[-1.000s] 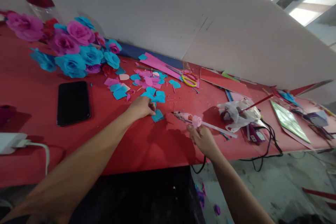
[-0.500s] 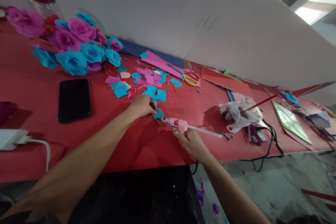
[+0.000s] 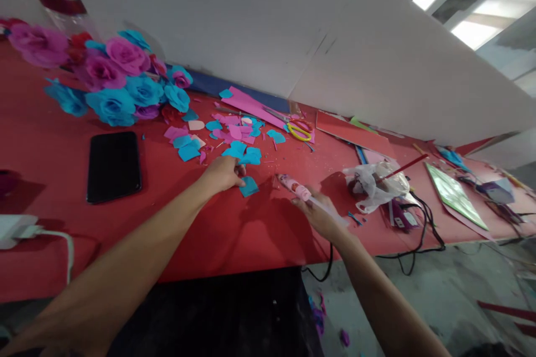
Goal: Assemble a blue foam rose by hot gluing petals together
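Observation:
My left hand (image 3: 225,173) is closed, thumb and fingers pinched at the left edge of a blue paper petal (image 3: 250,187) on the red table. My right hand (image 3: 320,213) is wrapped round a pink hot glue gun (image 3: 296,186), whose tip points up and left, apart from the petal. A clear glue stick (image 3: 326,210) sticks out of the gun's back end. Beyond my left hand lie more blue petals (image 3: 251,155) and a pile of pink and blue paper cuttings (image 3: 234,131).
Paper roses (image 3: 112,105) and a clear jar (image 3: 62,8) stand at the back left, with a black phone (image 3: 114,166) in front. Scissors (image 3: 298,130) lie on a pink paper strip. A plastic bag (image 3: 371,184) sits to the right, beside black cables (image 3: 427,223).
The glue gun in my right hand has moved right and away from the blue petal, its tip now turned further upward. My left hand stays at the petal, slightly left of before.

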Tool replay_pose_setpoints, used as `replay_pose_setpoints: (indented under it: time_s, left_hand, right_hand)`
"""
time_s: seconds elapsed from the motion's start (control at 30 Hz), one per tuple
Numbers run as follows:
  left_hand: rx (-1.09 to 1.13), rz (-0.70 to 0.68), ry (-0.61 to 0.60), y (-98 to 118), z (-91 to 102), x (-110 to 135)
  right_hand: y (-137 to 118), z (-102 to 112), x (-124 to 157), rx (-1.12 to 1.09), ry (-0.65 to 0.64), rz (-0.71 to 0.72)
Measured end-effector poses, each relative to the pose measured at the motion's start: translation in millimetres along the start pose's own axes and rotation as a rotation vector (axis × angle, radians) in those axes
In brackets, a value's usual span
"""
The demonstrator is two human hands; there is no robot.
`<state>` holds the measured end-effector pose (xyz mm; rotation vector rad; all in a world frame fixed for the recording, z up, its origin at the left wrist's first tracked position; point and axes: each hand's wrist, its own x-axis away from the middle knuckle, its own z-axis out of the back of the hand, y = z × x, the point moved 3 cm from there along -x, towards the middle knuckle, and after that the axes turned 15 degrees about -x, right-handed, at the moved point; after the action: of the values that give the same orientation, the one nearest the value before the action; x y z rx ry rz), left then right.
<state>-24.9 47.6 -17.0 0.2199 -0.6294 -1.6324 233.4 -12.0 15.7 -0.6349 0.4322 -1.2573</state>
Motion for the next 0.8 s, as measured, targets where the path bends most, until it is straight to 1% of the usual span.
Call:
replay_pose_setpoints:
  time_s: [0.07, 0.1, 0.2, 0.27, 0.3, 0.37, 0.4, 0.43, 0.5, 0.53, 0.57, 0.63, 0.7, 0.77, 0.8]
  left_hand:
    - [-0.008, 0.015, 0.005, -1, -0.4, 0]
    - [-0.011, 0.020, 0.000, -1, -0.1, 1]
    - [-0.006, 0.026, -0.017, 1, 2.2, 4]
    - [-0.007, 0.022, -0.023, 2, 3.9, 6]
    - [-0.008, 0.014, -0.024, 2, 4.4, 6]
    - [0.029, -0.014, -0.029, 2, 4.9, 6]
    - [0.072, -0.032, -0.028, 2, 5.4, 6]
    - [0.125, -0.051, -0.023, 2, 6.3, 6]
    - [0.205, -0.093, -0.003, 4, 9.9, 7]
    - [0.208, -0.110, 0.009, 5, 12.5, 9]
    - [0.190, -0.125, 0.024, 7, 15.6, 10]
    - [0.130, -0.129, 0.054, 10, 21.7, 13]
    - [0.108, -0.103, 0.114, 11, 27.6, 16]
    - [0.138, -0.044, 0.243, 10, 33.5, 17]
    - [0.164, -0.050, 0.303, 9, 35.8, 17]
  right_hand:
    - [10, 14, -11, 0.316, 0.014, 0.066]
    - [16, 21, -18, 0.373, 0.025, 0.073]
    - [30, 37, -38, 0.436, 0.053, 0.057]
    - [29, 41, -49, 0.464, 0.091, 0.037]
    - [24, 40, -53, 0.469, 0.118, 0.035]
    - [3, 32, -59, 0.443, 0.150, 0.067]
    - [-11, 24, -61, 0.384, 0.150, 0.111]
    - [-28, 13, -64, 0.303, 0.089, 0.168]
    - [-59, -8, -68, 0.232, -0.044, 0.244]
    - [-72, -18, -71, 0.197, -0.145, 0.238]
    - [-81, -26, -74, 0.173, -0.203, 0.213]
    - [-92, -33, -82, 0.140, -0.257, 0.157]
    - [-94, -31, -91, 0.089, -0.211, 0.127]
    - [-91, -22, -99, -0.037, -0.082, 0.126]
    - [-88, -17, -102, -0.141, 0.007, 0.124]
